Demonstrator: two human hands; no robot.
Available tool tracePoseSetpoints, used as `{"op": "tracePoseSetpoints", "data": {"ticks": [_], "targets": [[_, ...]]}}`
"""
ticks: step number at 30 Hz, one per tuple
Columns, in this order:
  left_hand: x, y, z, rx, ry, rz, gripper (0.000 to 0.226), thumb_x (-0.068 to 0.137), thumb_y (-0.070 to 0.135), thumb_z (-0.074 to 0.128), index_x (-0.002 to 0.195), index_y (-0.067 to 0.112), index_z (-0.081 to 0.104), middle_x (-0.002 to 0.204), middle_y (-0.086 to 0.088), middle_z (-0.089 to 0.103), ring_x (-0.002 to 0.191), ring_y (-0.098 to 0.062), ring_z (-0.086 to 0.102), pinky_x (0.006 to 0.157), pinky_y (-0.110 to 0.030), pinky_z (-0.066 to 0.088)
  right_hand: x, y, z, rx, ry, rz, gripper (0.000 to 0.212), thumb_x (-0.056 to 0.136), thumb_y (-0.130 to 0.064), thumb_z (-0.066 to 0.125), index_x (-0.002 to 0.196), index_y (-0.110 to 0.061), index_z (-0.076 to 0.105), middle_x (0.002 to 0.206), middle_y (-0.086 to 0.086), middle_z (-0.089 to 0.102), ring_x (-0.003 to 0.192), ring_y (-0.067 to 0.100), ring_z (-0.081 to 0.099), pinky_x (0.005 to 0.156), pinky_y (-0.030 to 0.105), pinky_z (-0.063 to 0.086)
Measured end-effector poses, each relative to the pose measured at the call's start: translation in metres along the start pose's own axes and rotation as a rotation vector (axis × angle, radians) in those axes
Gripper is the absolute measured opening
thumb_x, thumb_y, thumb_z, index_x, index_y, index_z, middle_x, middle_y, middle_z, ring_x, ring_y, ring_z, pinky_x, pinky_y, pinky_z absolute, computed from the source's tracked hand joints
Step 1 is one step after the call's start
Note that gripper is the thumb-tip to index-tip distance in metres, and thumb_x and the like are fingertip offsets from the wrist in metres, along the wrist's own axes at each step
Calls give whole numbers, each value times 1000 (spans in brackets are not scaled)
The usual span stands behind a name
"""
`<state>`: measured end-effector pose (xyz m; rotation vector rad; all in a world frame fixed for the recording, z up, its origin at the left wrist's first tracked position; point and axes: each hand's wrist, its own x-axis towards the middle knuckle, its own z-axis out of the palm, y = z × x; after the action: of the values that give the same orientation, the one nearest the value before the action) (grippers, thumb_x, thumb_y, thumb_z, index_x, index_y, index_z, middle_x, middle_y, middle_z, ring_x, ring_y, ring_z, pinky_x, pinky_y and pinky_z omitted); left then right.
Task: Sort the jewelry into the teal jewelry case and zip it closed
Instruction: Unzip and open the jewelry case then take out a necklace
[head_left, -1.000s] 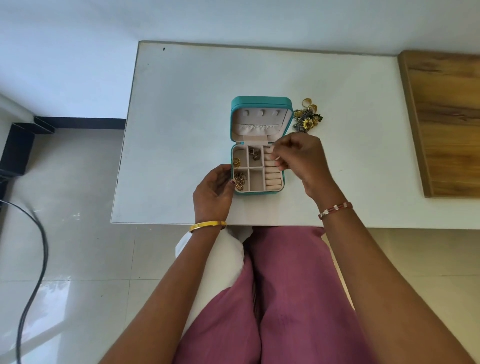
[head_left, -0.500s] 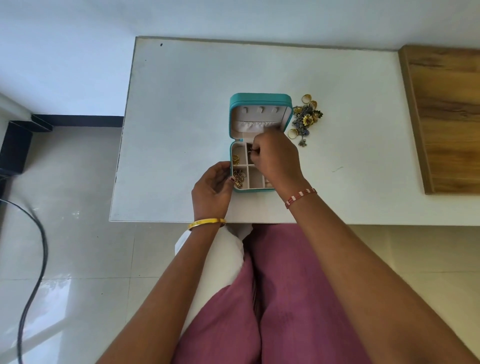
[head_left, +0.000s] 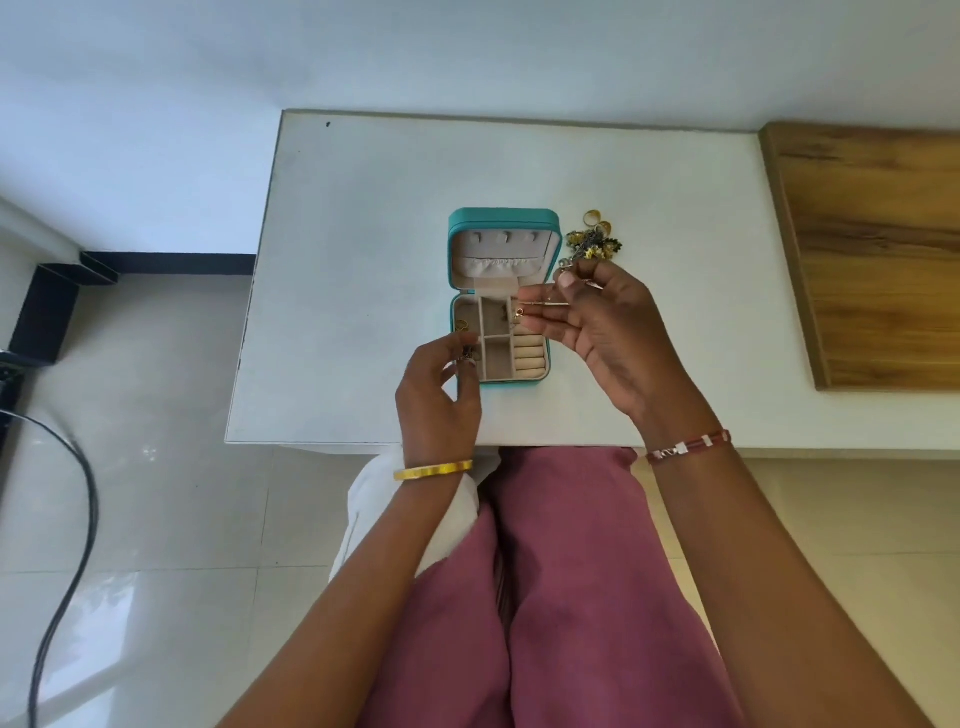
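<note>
The teal jewelry case (head_left: 555, 291) lies open in the middle of the white table (head_left: 363, 218), its lid folded back and its beige compartments facing up. A few small gold pieces sit in the left and middle compartments. Loose jewelry (head_left: 595, 241), rings and flower-shaped pieces, is piled right of the lid. My right hand (head_left: 608, 338) hovers over the case's right side, palm up, pinching a thin gold piece with a clasp (head_left: 519, 312). At the case's front left corner my left hand (head_left: 439, 400) pinches a small dark piece (head_left: 466, 357).
A wooden board (head_left: 872, 249) lies on the table's right part. The table's near edge runs just behind my wrists, with my lap in pink cloth below. A black cable (head_left: 78, 519) trails on the tiled floor at left.
My right hand has lifted out of the case's compartments, moved right and turned palm up with the thin gold piece. My left hand's fingers have curled in over the front left compartment.
</note>
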<state>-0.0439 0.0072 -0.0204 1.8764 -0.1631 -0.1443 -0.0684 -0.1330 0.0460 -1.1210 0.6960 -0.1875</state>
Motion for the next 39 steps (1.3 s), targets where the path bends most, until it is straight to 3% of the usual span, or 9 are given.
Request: {"op": "tracePoseSetpoints", "data": {"ticks": [3,5,9,13,17,22,30,34,39], "targets": [[-8,22,15,-19,-132,50,39,79,13,50,117,18,59,109,13,60,93,0,58,84,-12,47,-19,-13,-5,128,-21,-16,10,95,-3,43,90,-7,50,73,13,71,73,24,70,74,33,59],[-11,35,28,-7,-246,61,41,81,18,53,121,11,57,119,3,60,104,-7,56,89,-11,43,-30,-21,-10,188,-39,-42,9,94,-2,42,90,-6,49,72,13,71,73,23,70,71,32,59],[-16,53,50,46,-413,77,19,91,12,52,98,7,69,97,1,68,93,-9,60,78,-2,39,-40,-34,-32,219,36,-111,11,93,-2,44,87,-7,52,74,13,71,75,25,70,68,30,57],[-13,44,65,-72,-438,-150,22,93,12,48,86,8,68,80,2,66,85,-20,64,87,-31,50,-33,-29,-65,191,220,-153,8,92,-3,50,88,-7,56,72,10,71,76,26,70,70,30,57],[-11,49,79,-130,-413,-318,22,94,9,45,85,8,65,71,2,62,71,-13,59,81,-33,51,-17,1,-90,14,370,-96,10,88,1,55,83,-6,60,75,12,67,71,21,68,75,32,59],[-6,58,105,22,-526,-363,23,90,9,50,102,4,68,99,-16,69,92,-28,63,91,-40,51,-5,40,-99,-312,422,-30,10,82,4,61,82,-5,65,82,18,67,71,20,64,70,26,58],[-3,58,87,357,-612,-282,34,91,6,43,121,6,58,129,-10,58,121,-23,52,103,-26,35,-1,51,-88,-665,413,-83,17,84,1,60,98,-3,69,98,12,70,81,13,61,84,30,53],[-4,55,57,179,-567,-276,32,90,4,46,119,5,60,120,-13,63,114,-25,57,104,-39,42,-7,44,-73,-755,413,-183,20,86,1,56,101,-5,69,97,6,69,72,6,59,78,19,53],[-2,37,14,13,-273,-363,22,88,6,50,94,19,67,104,-13,69,101,-27,64,94,-43,50,-8,42,-34,-853,269,-271,18,86,-4,58,98,-8,70,94,4,70,75,8,59,68,7,43]]}}
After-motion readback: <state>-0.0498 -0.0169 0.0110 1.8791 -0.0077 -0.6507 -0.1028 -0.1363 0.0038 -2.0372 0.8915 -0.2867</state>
